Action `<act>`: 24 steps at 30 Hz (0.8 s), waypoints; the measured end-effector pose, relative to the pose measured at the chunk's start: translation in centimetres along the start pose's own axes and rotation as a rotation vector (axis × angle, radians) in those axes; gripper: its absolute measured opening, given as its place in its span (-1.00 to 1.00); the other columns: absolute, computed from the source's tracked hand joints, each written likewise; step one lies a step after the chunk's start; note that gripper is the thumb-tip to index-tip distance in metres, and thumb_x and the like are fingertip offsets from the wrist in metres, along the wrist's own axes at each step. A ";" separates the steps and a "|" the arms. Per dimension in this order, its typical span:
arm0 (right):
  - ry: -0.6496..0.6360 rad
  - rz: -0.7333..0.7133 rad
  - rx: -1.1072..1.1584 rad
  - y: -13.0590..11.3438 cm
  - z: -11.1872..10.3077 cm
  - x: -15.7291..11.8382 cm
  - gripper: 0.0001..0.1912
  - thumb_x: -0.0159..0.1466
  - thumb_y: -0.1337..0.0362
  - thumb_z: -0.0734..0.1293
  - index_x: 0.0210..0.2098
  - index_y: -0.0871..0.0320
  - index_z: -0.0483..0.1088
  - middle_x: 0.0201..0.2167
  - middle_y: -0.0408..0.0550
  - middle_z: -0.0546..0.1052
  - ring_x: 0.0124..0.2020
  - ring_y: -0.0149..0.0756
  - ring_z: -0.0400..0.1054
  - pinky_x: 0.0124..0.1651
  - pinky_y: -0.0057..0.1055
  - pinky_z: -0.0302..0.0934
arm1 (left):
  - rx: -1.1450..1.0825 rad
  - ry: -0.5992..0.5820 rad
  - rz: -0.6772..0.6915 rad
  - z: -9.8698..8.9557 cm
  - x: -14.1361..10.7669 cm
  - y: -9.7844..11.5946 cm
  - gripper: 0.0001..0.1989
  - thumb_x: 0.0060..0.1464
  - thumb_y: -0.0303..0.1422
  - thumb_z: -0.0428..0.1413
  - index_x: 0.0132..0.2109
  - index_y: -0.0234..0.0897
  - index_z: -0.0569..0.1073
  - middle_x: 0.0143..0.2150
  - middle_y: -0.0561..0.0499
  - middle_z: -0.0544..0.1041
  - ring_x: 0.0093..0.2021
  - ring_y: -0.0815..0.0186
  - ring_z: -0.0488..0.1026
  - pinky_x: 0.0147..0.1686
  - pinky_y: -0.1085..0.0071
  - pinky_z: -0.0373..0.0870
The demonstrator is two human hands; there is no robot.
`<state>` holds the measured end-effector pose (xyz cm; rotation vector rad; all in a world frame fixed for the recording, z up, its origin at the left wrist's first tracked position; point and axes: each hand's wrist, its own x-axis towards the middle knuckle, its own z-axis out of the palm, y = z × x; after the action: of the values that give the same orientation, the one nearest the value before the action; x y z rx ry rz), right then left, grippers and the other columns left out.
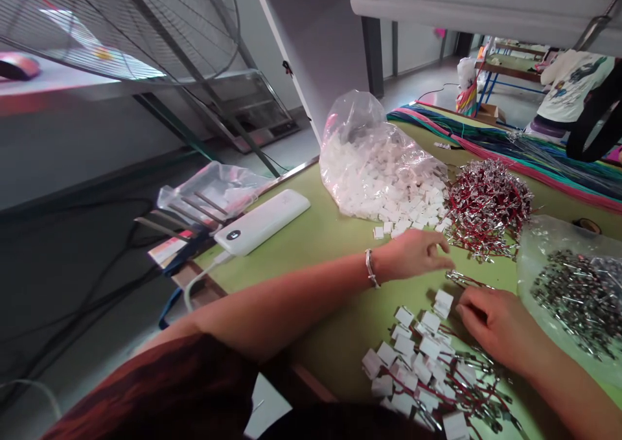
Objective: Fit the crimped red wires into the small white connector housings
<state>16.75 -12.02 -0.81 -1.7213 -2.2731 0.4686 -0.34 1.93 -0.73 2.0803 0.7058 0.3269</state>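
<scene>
My left hand [416, 254] reaches across the green table [291, 258], its thumb and fingers apart with nothing visible between them. Just right of its fingertips lie a few metal-tipped leads [469, 280]. My right hand [490, 323] is curled beside a white connector [442, 303]; what its fingers hold, if anything, is hidden. Below the hands spreads a pile of white connectors with red wires [405, 362]. Beyond my left hand sit a clear bag of white housings [379, 168] and a heap of red wires with metal terminals [488, 203].
A bag of small metal parts [578, 297] lies at the right. Long coloured wires [525, 151] run along the far edge. A white power bank [265, 223] with a cable rests at the left edge, near a large fan [146, 25]. Another person [573, 87] is in the background.
</scene>
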 end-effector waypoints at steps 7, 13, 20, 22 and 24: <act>0.222 0.128 -0.056 2.6 -0.7 0.8 -0.83 0.29 0.24 0.22 -0.35 0.08 0.43 -0.36 -0.09 0.48 -0.40 -0.32 0.35 -0.38 -0.38 0.16 | 0.559 0.090 0.309 -0.8 1.6 -3.0 -0.60 0.13 -0.61 -0.08 0.01 -0.24 0.48 -0.20 -0.10 0.40 -0.19 0.25 0.31 -0.18 0.34 0.27; 0.141 0.208 -0.084 4.3 0.3 1.4 -0.88 0.23 0.26 0.27 -0.43 0.10 0.37 -0.41 -0.11 0.46 -0.47 -0.32 0.33 -0.44 -0.39 0.11 | 0.511 0.032 0.262 -1.3 1.9 -2.9 -0.81 0.15 -0.43 0.07 -0.09 -0.29 0.48 -0.25 -0.06 0.42 -0.19 0.25 0.33 -0.15 0.33 0.27; 0.190 0.272 0.129 4.6 0.1 1.5 -0.83 0.25 0.20 0.24 -0.43 0.10 0.37 -0.48 -0.12 0.48 -0.46 -0.30 0.33 -0.36 -0.38 0.17 | 0.515 0.103 0.241 -0.7 1.9 -2.5 -0.78 0.05 -0.29 0.22 -0.21 -0.34 0.44 -0.24 -0.08 0.44 -0.18 0.22 0.34 -0.15 0.32 0.28; 0.206 0.298 0.106 4.4 -0.1 1.4 -0.82 0.26 0.18 0.22 -0.41 0.10 0.36 -0.50 -0.12 0.49 -0.50 -0.30 0.32 -0.40 -0.38 0.14 | 0.528 0.116 0.245 -0.2 1.9 -2.5 -0.82 0.08 -0.30 0.19 -0.21 -0.33 0.45 -0.26 -0.07 0.46 -0.20 0.22 0.35 -0.16 0.30 0.27; 0.211 0.313 0.107 4.1 -0.2 1.3 -0.81 0.27 0.17 0.19 -0.40 0.10 0.34 -0.53 -0.12 0.48 -0.53 -0.30 0.31 -0.43 -0.39 0.11 | 0.521 0.116 0.269 0.1 1.9 -2.3 -0.87 0.13 -0.34 0.15 -0.19 -0.30 0.47 -0.27 -0.06 0.48 -0.19 0.22 0.37 -0.13 0.28 0.27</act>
<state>20.13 -9.69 -2.28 -1.9755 -1.8111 0.4361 0.40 3.98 -2.79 2.6807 0.6234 0.4530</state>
